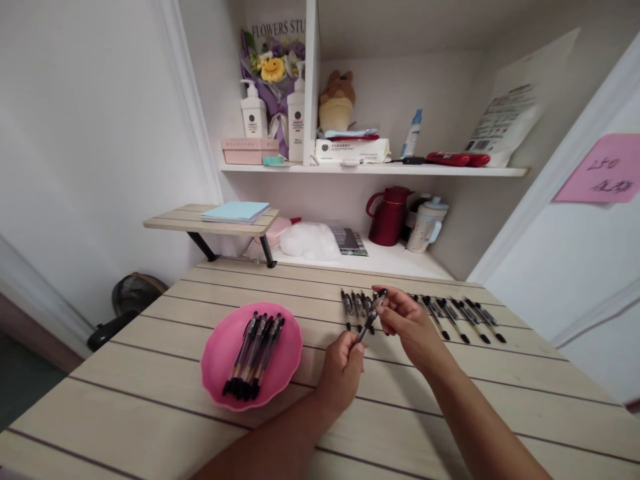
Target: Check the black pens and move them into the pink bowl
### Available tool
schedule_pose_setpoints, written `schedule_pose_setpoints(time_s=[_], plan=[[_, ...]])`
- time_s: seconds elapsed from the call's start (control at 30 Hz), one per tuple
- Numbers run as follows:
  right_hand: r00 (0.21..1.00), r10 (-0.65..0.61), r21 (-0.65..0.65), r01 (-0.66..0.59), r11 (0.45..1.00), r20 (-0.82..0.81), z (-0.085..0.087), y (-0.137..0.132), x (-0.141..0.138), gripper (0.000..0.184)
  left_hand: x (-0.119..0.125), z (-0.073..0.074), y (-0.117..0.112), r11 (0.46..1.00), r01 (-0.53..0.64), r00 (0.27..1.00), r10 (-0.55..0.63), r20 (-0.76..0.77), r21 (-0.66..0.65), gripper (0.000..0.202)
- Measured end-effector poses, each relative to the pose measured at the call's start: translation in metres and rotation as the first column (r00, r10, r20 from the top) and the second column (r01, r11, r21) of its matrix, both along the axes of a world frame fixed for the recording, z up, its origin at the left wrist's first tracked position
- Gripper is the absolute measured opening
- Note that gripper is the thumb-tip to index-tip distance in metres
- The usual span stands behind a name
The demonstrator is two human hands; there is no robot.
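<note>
A capped black pen [371,319] is held at a slant between my hands, above the table. My left hand [344,368] is closed around its lower end. At the upper end, the fingers of my right hand [406,321] pinch near the black cap [382,294]. Behind my hands several pens [358,308] lie side by side, partly hidden by my right hand. Another row of pens [465,319] stretches to the right of that hand. To the left, a pink scalloped plate [213,363] holds a bundle of several black pens [254,353].
Under all this is a slatted wooden table [165,413]. A small raised shelf [175,219] with blue paper [237,211] stands at its back left. Behind are a red jug [390,217], a pale cup [426,225] and a white shelf [425,171] with bottles.
</note>
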State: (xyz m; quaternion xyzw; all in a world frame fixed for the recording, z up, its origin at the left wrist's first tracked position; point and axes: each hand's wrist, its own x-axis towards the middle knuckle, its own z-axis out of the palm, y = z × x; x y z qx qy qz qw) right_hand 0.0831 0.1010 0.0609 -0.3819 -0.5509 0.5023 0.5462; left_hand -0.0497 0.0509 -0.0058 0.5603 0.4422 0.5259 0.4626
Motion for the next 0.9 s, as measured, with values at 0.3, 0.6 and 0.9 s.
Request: schedule_pose_setpoints(time_s=[0.3, 0.6, 0.9], plan=[[0.995, 0.067, -0.052, -0.063, 0.997, 0.077, -0.004, -0.002, 0.002, 0.024, 0.0, 0.001, -0.002, 1.0, 0.019, 1.0, -0.019, -0.019, 0.019, 0.023], [0.998, -0.008, -0.079, 0.013, 0.997, 0.066, -0.017, 0.003, -0.004, 0.03, 0.001, 0.002, -0.004, 0.998, -0.046, 0.995, 0.049, -0.086, 0.034, 0.022], [0.997, -0.035, -0.099, 0.042, 0.994, 0.064, -0.026, 0.003, -0.013, 0.034, 0.0, -0.001, -0.003, 0.99, -0.123, 0.976, 0.133, -0.172, 0.072, 0.018]])
